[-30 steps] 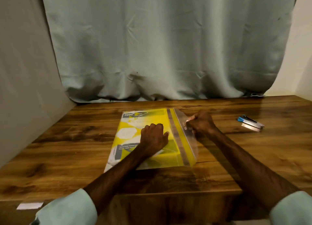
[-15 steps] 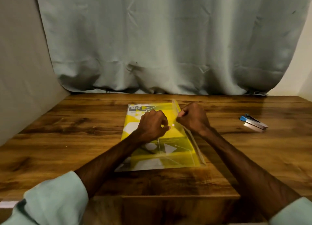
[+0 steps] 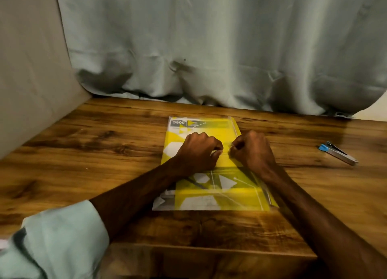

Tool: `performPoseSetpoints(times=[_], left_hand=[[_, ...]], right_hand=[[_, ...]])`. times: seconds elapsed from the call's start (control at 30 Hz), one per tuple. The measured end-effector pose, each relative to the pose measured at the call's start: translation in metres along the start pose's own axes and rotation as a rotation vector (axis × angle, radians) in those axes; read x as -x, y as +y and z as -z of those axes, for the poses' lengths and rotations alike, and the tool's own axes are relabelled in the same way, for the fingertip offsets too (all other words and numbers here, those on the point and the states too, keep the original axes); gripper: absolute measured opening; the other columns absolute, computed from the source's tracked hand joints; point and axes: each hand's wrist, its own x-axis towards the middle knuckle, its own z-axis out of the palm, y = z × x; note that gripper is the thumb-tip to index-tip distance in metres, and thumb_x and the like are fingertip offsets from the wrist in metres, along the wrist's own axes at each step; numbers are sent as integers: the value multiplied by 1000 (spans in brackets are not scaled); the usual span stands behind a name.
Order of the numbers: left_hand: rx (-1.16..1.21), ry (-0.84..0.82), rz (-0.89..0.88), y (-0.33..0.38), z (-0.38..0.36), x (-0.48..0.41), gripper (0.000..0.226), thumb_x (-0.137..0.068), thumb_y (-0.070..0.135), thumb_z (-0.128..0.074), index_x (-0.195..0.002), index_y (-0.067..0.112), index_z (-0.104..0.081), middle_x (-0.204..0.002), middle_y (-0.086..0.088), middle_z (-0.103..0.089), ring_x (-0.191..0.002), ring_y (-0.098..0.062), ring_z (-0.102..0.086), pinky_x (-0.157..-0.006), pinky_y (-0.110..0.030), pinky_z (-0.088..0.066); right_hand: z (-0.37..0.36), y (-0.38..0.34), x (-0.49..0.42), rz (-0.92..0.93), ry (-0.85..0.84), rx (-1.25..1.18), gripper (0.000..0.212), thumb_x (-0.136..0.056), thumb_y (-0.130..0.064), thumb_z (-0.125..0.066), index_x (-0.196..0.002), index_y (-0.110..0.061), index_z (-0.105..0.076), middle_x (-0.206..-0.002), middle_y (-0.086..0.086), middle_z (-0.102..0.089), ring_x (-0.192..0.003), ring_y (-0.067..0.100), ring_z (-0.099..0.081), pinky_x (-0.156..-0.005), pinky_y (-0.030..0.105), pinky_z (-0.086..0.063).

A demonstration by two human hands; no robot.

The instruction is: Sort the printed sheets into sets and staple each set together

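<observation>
My left hand [image 3: 199, 151] and right hand [image 3: 252, 151] sit knuckle to knuckle over the middle of the pack of sheets [image 3: 219, 195], which lies flat on the wooden surface [image 3: 104, 153]. The fingers of both hands are curled and, as far as I can tell through the glare, each pinches the clear film [image 3: 269, 197]. That slick film could slip or tear suddenly, jerking the yellow-printed rectangular pack or creasing its top sheets. The blue-and-metal stapler [image 3: 337, 153] lies well apart to my right.
</observation>
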Motion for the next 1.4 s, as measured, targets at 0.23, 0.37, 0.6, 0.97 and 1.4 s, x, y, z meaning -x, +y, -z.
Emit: performPoseSetpoints(times=[0.23, 0.37, 0.6, 0.97, 1.4], left_hand=[[11, 28, -4, 0, 0, 3, 25, -100, 37, -56, -112, 28, -76, -106, 0, -77, -93, -30, -67, -72, -31, -31], [-6, 39, 0, -2, -2, 3, 26, -99, 38, -55, -112, 29, -76, -104, -2, -77, -91, -32, -67, -71, -33, -35], [-32, 54, -15, -2, -4, 4, 25, -99, 38, -55, -110, 29, -76, -102, -1, -77, -90, -31, -67, -69, -32, -29], [-14, 8, 23, -3, -4, 4, 25, -96, 38, -54, -109, 32, -75, -96, 2, -77, -87, -30, -67, -69, -34, -37], [-231, -91, 553, -16, 56, 45, 65, -88, 55, -70, -135, 14, -52, -141, -15, -49, -132, -35, -43, -104, -47, -44]], right_hand=[[0, -5, 3, 64, -14, 35, 5, -80, -13, -82, -81, -18, -83, -77, 3, -78, -67, 17, -69, -69, 29, -56], [-3, -7, 6, 189, -49, 142, 10, -81, -9, -73, -74, -13, -79, -70, 8, -73, -61, 21, -66, -60, 29, -52], [1, -7, 9, 255, -173, 178, 13, -76, -9, -64, -72, -8, -76, -75, 13, -70, -66, 28, -64, -59, 30, -46], [22, 8, -8, 130, -376, -123, 42, -72, -43, -68, -73, -1, -74, -64, 5, -71, -60, 13, -63, -56, 38, -51], [34, 18, 55, -217, -108, -66, 46, -81, -51, -80, -69, -10, -65, -77, 11, -70, -73, 27, -65, -59, 34, -44]])
